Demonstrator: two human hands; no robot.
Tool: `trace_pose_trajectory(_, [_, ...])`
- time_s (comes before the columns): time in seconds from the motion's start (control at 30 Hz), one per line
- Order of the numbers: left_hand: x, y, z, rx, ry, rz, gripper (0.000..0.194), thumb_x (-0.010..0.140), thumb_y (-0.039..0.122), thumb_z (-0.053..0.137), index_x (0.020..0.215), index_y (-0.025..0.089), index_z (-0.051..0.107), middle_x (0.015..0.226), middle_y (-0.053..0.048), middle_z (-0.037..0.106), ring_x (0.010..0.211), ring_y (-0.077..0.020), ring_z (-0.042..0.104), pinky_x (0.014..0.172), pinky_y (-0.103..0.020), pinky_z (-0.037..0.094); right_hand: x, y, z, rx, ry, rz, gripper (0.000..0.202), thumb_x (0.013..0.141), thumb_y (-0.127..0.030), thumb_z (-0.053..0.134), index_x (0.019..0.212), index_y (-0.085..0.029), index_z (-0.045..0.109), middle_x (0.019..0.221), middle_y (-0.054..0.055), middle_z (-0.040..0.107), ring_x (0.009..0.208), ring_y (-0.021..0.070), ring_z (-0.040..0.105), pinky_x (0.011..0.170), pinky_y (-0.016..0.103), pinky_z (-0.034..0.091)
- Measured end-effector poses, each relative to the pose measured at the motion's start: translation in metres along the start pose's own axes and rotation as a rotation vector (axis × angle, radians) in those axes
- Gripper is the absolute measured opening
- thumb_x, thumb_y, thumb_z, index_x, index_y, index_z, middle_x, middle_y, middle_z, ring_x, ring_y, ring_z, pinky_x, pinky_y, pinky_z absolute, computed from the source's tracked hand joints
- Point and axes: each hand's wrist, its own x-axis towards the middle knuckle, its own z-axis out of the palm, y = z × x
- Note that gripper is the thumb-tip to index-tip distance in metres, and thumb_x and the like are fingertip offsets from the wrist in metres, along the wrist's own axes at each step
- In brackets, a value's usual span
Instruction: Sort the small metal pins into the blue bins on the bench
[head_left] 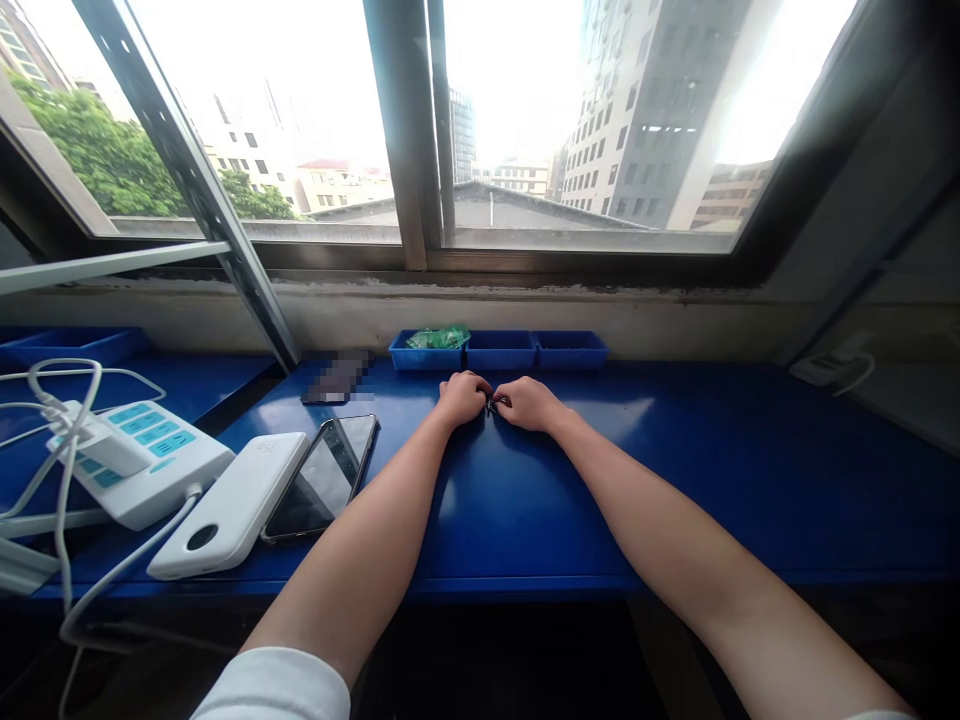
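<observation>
Both arms reach forward over the blue tabletop [510, 520]. My left hand [463, 398] and my right hand [531, 402] meet near the middle, their fingertips almost touching. Between them is a small dark piece [491, 406], too tiny to identify. The fingers of each hand are bent and pinched toward it. Just behind the hands stand three small blue bins in a row: the left bin [427, 360] contains green translucent plastic [439, 337], and beside it are the middle bin [501, 352] and the right bin [571, 352]. What those two contain is hard to make out.
To the left lie a smartphone [322, 480], a white power bank [232, 505] and a white power strip [142, 450] with looped cables. A metal post [217, 210] rises at the back left, before the window. A white plug with cable [832, 362] is at the far right.
</observation>
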Motion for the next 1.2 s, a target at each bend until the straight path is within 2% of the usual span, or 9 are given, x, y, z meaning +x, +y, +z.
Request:
trace_pose_trajectory(0.2, [-0.001,0.0,0.003,0.019,0.015,0.019,0.034,0.073,0.016,0.045,0.091,0.027,0.072,0.112,-0.004,0.063,0.108,-0.0277,0.051,0.091,-0.042,0.037,0.005,-0.003,0.002,-0.136,-0.03,0.057,0.024,0.084,-0.026,0.047,0.094,-0.02,0.067,0.091,0.007,0.07,0.085,0.0216,0.063,0.067,0.026,0.042])
trace_pose_trajectory(0.33, [-0.001,-0.001,0.003,0.021,0.015,0.022,0.037,0.074,0.014,0.043,0.097,0.027,0.07,0.113,-0.005,0.062,0.109,-0.0276,0.05,0.091,-0.042,0.037,0.006,-0.002,-0.001,-0.146,0.003,0.094,0.025,0.088,-0.029,0.043,0.097,-0.02,0.064,0.09,0.008,0.069,0.083,0.0224,0.063,0.065,0.027,0.04])
trace_pose_trajectory(0.5, [-0.001,-0.001,0.002,-0.041,0.037,0.001,0.044,0.072,0.011,0.043,0.106,0.025,0.066,0.113,-0.004,0.064,0.109,-0.024,0.053,0.093,-0.036,0.04,0.008,0.01,-0.005,-0.048,0.119,0.201,0.023,0.09,-0.03,0.04,0.096,-0.019,0.06,0.089,0.007,0.068,0.079,0.021,0.063,0.061,0.026,0.037])
trace_pose_trajectory(0.67, [-0.002,0.0,0.003,-0.183,0.105,0.001,0.04,0.072,0.015,0.047,0.107,0.021,0.064,0.108,-0.004,0.066,0.103,-0.0208,0.058,0.091,-0.029,0.044,0.002,0.02,-0.008,0.106,0.146,0.264,0.027,0.094,-0.033,0.035,0.095,-0.019,0.058,0.084,0.007,0.068,0.075,0.0185,0.062,0.06,0.024,0.036])
trace_pose_trajectory(0.9, [-0.007,0.007,0.001,-0.323,0.181,0.196,0.024,0.075,0.028,0.055,0.093,0.018,0.068,0.096,-0.004,0.068,0.091,-0.0193,0.062,0.086,-0.028,0.047,-0.003,0.005,-0.015,0.136,0.128,0.25,0.029,0.094,-0.035,0.034,0.099,-0.019,0.057,0.089,0.009,0.068,0.082,0.0205,0.063,0.064,0.025,0.038])
trace_pose_trajectory(1.07, [-0.004,0.007,0.006,-0.349,0.234,0.228,0.025,0.079,0.036,0.054,0.083,0.017,0.069,0.085,-0.005,0.069,0.079,-0.0179,0.062,0.076,-0.027,0.048,-0.003,-0.005,-0.021,0.106,0.177,0.258,0.027,0.095,-0.033,0.033,0.103,-0.019,0.055,0.092,0.008,0.068,0.084,0.0216,0.063,0.065,0.026,0.038])
trace_pose_trajectory(1.2, [-0.002,0.01,0.007,-0.336,0.302,0.251,0.024,0.081,0.034,0.056,0.089,0.017,0.071,0.086,-0.004,0.068,0.077,-0.0159,0.062,0.074,-0.025,0.048,-0.002,-0.002,-0.02,0.1,0.197,0.323,0.033,0.096,-0.036,0.029,0.1,-0.018,0.056,0.089,0.01,0.068,0.081,0.0218,0.063,0.061,0.026,0.037])
